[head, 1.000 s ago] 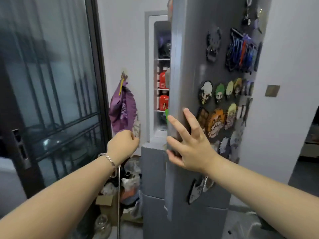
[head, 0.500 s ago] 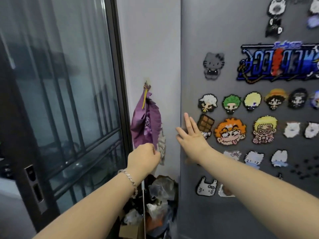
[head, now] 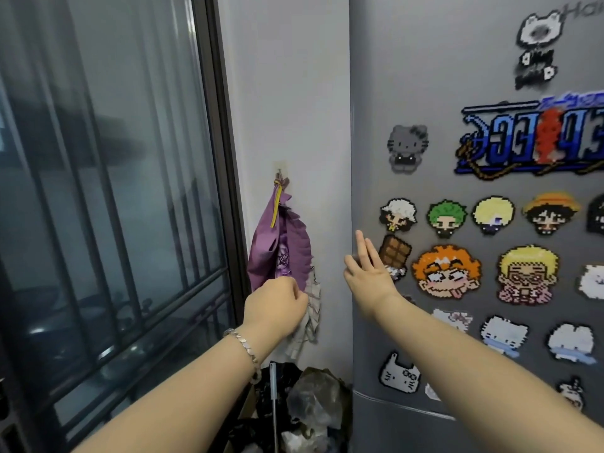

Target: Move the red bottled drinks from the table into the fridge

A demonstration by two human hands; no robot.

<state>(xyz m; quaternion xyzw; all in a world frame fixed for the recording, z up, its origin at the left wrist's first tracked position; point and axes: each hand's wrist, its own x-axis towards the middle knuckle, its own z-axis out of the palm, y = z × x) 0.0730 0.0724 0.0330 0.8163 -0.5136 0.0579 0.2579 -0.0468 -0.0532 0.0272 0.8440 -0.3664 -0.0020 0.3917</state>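
Grey metal fridge door (head: 425,93) fills the right half of the head view and sits flush, closed, against the white wall (head: 294,93) at its left edge. Red bottled drinks: hidden, since the closed door covers the interior.

Right hand (head: 369,273): flat and wide, fingers (head: 361,246) straight and close together, pointing up. It lies against the door just inside the left edge, holding nothing. Its fingers partly cover the chocolate-bar magnet (head: 395,251).

Left hand (head: 274,308): fingers curled into a fist, nothing visible in it. It is raised in front of the wall, well apart from the door, and overlaps the lower end of a purple bag (head: 277,250) that hangs from a wall hook (head: 278,173). I cannot tell whether it touches the bag. A silver bracelet (head: 243,343) sits on that wrist.

Door surface:
- grey cat magnet (head: 407,148) above the right hand
- orange-haired face magnet (head: 446,271) just right of the chocolate bar
- row of 4 small head magnets above these, first one white-capped (head: 398,214)

Left of the wall: dark frame (head: 215,158) with barred glass (head: 114,223). Below the hands, crumpled plastic bags (head: 313,397) lie between frame and fridge, with 1 thin white rod (head: 274,403) standing upright among them.
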